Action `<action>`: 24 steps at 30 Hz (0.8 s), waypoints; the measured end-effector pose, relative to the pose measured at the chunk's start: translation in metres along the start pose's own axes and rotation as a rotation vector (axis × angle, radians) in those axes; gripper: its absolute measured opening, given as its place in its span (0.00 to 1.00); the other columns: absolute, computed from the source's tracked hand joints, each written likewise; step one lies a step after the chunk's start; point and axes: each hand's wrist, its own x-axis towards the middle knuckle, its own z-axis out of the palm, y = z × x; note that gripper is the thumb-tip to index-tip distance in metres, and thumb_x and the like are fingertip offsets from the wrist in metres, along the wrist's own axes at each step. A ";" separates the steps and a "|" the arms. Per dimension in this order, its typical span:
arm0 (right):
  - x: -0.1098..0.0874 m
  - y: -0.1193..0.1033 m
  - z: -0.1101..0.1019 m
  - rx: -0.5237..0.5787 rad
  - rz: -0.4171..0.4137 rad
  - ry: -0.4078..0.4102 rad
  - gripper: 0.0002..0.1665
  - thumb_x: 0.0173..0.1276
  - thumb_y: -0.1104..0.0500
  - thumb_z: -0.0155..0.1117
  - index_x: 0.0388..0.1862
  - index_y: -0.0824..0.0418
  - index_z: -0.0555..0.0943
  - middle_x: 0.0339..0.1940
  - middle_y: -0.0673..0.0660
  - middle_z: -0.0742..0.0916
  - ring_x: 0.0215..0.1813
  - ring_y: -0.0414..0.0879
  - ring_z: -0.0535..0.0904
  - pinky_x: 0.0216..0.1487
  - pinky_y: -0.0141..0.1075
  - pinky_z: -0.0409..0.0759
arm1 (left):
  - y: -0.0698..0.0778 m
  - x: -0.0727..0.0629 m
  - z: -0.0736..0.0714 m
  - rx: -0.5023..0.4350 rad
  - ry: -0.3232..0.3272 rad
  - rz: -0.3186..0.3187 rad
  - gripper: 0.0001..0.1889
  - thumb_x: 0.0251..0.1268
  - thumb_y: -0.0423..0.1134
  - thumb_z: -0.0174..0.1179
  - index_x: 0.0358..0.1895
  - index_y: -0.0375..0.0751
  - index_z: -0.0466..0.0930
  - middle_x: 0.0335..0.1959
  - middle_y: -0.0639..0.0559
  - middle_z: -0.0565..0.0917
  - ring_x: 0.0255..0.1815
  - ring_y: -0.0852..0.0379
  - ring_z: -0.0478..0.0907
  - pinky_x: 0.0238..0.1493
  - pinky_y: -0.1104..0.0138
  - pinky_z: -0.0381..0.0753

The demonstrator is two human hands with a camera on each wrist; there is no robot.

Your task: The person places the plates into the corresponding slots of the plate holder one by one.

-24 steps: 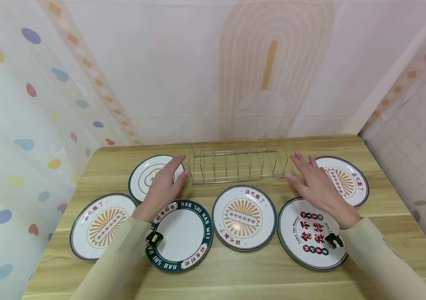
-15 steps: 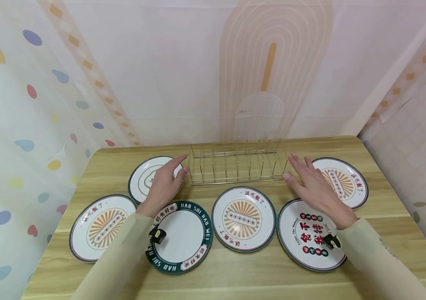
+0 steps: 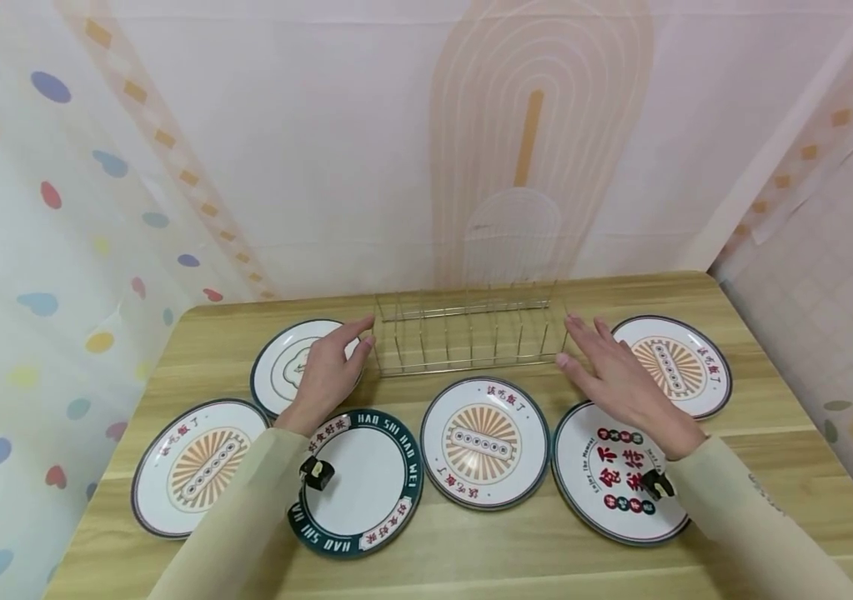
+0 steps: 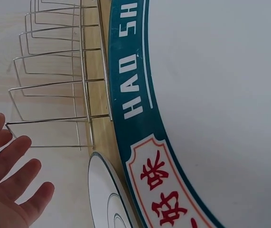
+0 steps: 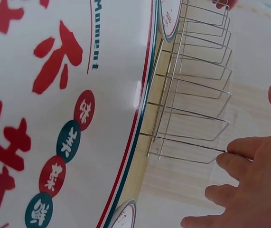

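A wire plate rack (image 3: 471, 333) with several upright dividers stands at the back middle of the table. My left hand (image 3: 327, 371) is at its left end, fingers extended, above a white plate (image 3: 276, 371). In the left wrist view, the fingertips (image 4: 40, 194) spread beside the rack's end wire. My right hand (image 3: 617, 379) is at the rack's right end. There, in the right wrist view, a fingertip (image 5: 235, 147) appears to touch the end wire's corner. Neither hand curls round the rack. No plate shows between the dividers.
A green-rimmed plate (image 3: 362, 483), a sunburst plate (image 3: 482, 487) and a plate with red lettering (image 3: 591, 492) lie in front. More sunburst plates lie at far left (image 3: 163, 475) and right (image 3: 707, 392). A patterned curtain (image 3: 366, 150) hangs behind the wooden table (image 3: 501, 550).
My right hand has moved left, closer to the rack's right end. My left hand stays by the left end. The head view has shifted slightly; the plates and rack look unmoved.
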 end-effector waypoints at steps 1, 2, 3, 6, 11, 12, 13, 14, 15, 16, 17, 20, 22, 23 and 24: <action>0.000 0.000 0.000 0.001 -0.001 0.002 0.43 0.84 0.37 0.42 0.86 0.61 0.51 0.86 0.60 0.54 0.85 0.65 0.41 0.76 0.72 0.43 | 0.000 0.000 0.000 -0.001 0.003 0.003 0.22 0.82 0.39 0.55 0.72 0.35 0.74 0.70 0.39 0.78 0.73 0.39 0.72 0.72 0.45 0.70; 0.001 0.000 0.000 0.001 -0.003 0.004 0.43 0.84 0.37 0.42 0.86 0.61 0.51 0.86 0.60 0.55 0.85 0.65 0.41 0.77 0.72 0.44 | 0.000 0.000 0.000 -0.001 0.006 0.003 0.22 0.82 0.39 0.55 0.72 0.36 0.74 0.70 0.40 0.78 0.73 0.39 0.72 0.72 0.45 0.70; 0.001 -0.001 0.000 0.001 -0.005 0.007 0.43 0.84 0.37 0.42 0.86 0.61 0.51 0.86 0.60 0.55 0.85 0.65 0.41 0.76 0.72 0.44 | 0.000 0.000 0.000 -0.001 0.007 0.004 0.22 0.82 0.39 0.55 0.72 0.36 0.75 0.70 0.40 0.78 0.72 0.39 0.72 0.72 0.45 0.70; 0.001 -0.001 0.001 -0.003 -0.010 0.010 0.43 0.84 0.38 0.43 0.85 0.61 0.52 0.86 0.60 0.55 0.85 0.65 0.41 0.76 0.72 0.44 | -0.001 0.000 0.000 0.009 0.009 0.006 0.22 0.81 0.39 0.56 0.72 0.36 0.75 0.70 0.39 0.78 0.72 0.38 0.72 0.72 0.45 0.70; -0.002 -0.001 0.000 -0.009 -0.022 0.000 0.43 0.84 0.37 0.44 0.85 0.61 0.54 0.85 0.61 0.56 0.85 0.66 0.42 0.76 0.72 0.44 | -0.004 -0.002 0.000 0.038 0.023 -0.006 0.21 0.80 0.38 0.58 0.70 0.36 0.77 0.68 0.39 0.79 0.71 0.38 0.74 0.71 0.45 0.71; -0.003 0.000 -0.001 -0.008 -0.020 0.000 0.43 0.84 0.38 0.44 0.85 0.61 0.54 0.85 0.61 0.56 0.85 0.66 0.42 0.76 0.72 0.44 | -0.005 -0.003 0.000 0.047 0.026 0.000 0.21 0.79 0.38 0.58 0.70 0.36 0.77 0.69 0.38 0.79 0.71 0.38 0.74 0.71 0.44 0.71; -0.005 0.001 -0.003 -0.004 -0.016 0.001 0.43 0.84 0.38 0.44 0.85 0.61 0.54 0.85 0.62 0.57 0.85 0.66 0.42 0.76 0.72 0.43 | -0.006 -0.003 0.000 0.055 0.030 0.006 0.21 0.79 0.37 0.59 0.69 0.36 0.78 0.69 0.39 0.79 0.71 0.38 0.74 0.71 0.44 0.71; -0.007 0.002 -0.007 0.000 -0.012 0.006 0.43 0.84 0.38 0.45 0.85 0.62 0.54 0.85 0.63 0.57 0.85 0.67 0.42 0.76 0.72 0.43 | -0.006 -0.003 0.000 0.067 0.031 0.016 0.21 0.79 0.38 0.59 0.69 0.36 0.78 0.69 0.39 0.78 0.71 0.37 0.74 0.71 0.44 0.72; -0.009 0.004 -0.010 0.001 -0.006 0.012 0.43 0.84 0.38 0.45 0.85 0.62 0.55 0.85 0.63 0.57 0.85 0.67 0.42 0.76 0.72 0.43 | -0.007 -0.003 0.000 0.076 0.034 0.032 0.21 0.78 0.37 0.59 0.69 0.36 0.78 0.69 0.39 0.78 0.71 0.37 0.74 0.71 0.44 0.71; -0.011 0.006 -0.014 0.003 0.002 0.019 0.43 0.84 0.39 0.45 0.84 0.63 0.55 0.85 0.64 0.58 0.84 0.67 0.43 0.76 0.72 0.43 | -0.007 -0.003 0.000 0.085 0.038 0.050 0.21 0.78 0.37 0.60 0.69 0.35 0.78 0.70 0.38 0.78 0.71 0.37 0.73 0.71 0.44 0.71; -0.013 0.009 -0.018 0.003 0.009 0.026 0.43 0.84 0.39 0.46 0.84 0.64 0.56 0.84 0.65 0.58 0.84 0.68 0.43 0.76 0.73 0.44 | -0.007 -0.003 0.000 0.095 0.042 0.067 0.21 0.78 0.37 0.60 0.69 0.35 0.78 0.70 0.38 0.77 0.71 0.37 0.73 0.71 0.44 0.71; -0.020 0.018 -0.027 0.012 0.026 0.046 0.42 0.84 0.40 0.47 0.83 0.66 0.56 0.84 0.67 0.58 0.84 0.68 0.44 0.75 0.73 0.46 | -0.007 -0.004 -0.001 0.124 0.053 0.108 0.21 0.77 0.36 0.61 0.68 0.34 0.78 0.70 0.39 0.77 0.72 0.38 0.72 0.71 0.44 0.70; -0.024 0.024 -0.032 0.019 0.034 0.060 0.42 0.84 0.41 0.48 0.83 0.67 0.57 0.84 0.68 0.59 0.84 0.68 0.45 0.74 0.73 0.49 | -0.008 -0.004 -0.002 0.139 0.057 0.121 0.21 0.76 0.35 0.61 0.68 0.33 0.78 0.70 0.40 0.78 0.73 0.38 0.72 0.71 0.44 0.70; -0.026 0.028 -0.033 0.021 0.033 0.073 0.42 0.84 0.42 0.48 0.83 0.68 0.57 0.83 0.68 0.60 0.84 0.68 0.46 0.74 0.73 0.51 | -0.009 -0.005 -0.002 0.145 0.058 0.123 0.21 0.76 0.35 0.61 0.68 0.33 0.78 0.70 0.40 0.78 0.73 0.39 0.71 0.71 0.44 0.70; -0.028 0.031 -0.035 0.025 0.032 0.086 0.41 0.84 0.42 0.49 0.82 0.68 0.57 0.83 0.69 0.61 0.84 0.68 0.47 0.73 0.73 0.52 | -0.009 -0.005 -0.002 0.152 0.060 0.126 0.21 0.76 0.35 0.62 0.67 0.33 0.78 0.70 0.40 0.78 0.73 0.38 0.72 0.71 0.44 0.71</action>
